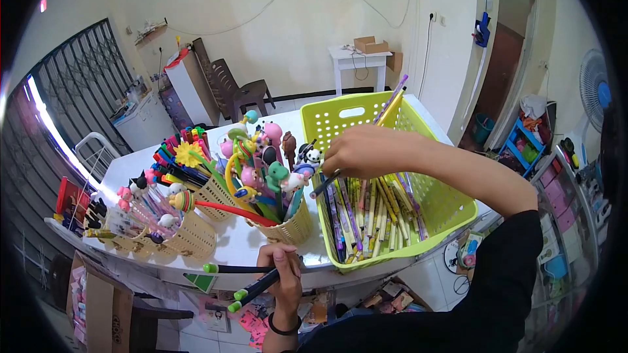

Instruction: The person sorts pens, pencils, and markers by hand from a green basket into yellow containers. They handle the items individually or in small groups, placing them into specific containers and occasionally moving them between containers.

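My left hand (282, 278) is low in front of the table, its fingers closed round several black pens (258, 287) with bright green ends pointing left. My right hand (358, 150) is over the left side of a green plastic basket (445, 212), pinching one dark pen (325, 184) that slants down to the left. Rows of pencils (373, 216) in yellow, cream and purple lie in the basket, and a couple stand against its back corner. Just left of the right hand, a woven cup (288, 227) is crowded with pens topped by animal figures.
More woven cups (196, 235) with pens and markers (180, 157) stand on the left of the white table (229, 230). Cardboard boxes (98, 301) are on the floor at lower left. A shelf unit (566, 222) and a fan (594, 91) are at right.
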Action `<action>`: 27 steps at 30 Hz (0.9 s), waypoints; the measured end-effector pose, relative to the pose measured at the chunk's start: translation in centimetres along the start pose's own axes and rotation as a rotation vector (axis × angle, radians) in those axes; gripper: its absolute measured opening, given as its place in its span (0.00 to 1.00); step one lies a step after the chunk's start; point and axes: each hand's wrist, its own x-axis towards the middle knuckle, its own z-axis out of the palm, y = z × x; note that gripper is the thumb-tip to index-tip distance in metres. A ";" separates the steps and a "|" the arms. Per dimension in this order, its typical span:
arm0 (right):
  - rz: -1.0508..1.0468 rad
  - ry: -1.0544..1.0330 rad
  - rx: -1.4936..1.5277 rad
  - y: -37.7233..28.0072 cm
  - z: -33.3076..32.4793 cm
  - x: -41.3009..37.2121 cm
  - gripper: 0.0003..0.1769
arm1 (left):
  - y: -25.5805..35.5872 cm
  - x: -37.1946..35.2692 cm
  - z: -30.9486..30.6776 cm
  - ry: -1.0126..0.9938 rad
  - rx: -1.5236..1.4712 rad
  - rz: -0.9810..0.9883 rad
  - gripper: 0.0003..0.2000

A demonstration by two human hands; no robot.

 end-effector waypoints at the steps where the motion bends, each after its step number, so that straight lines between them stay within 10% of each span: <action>1: -0.100 0.103 -0.050 -0.3 0.6 0.2 0.07 | 0.0 0.0 0.0 0.029 0.020 -0.008 0.11; 9: -0.371 0.043 -0.304 -1.0 2.5 0.0 0.11 | 0.1 0.0 0.1 0.101 0.012 0.019 0.11; 27: -0.100 -0.291 -0.605 -2.8 2.2 0.1 0.05 | 2.4 -0.9 -0.5 0.059 -0.217 0.004 0.12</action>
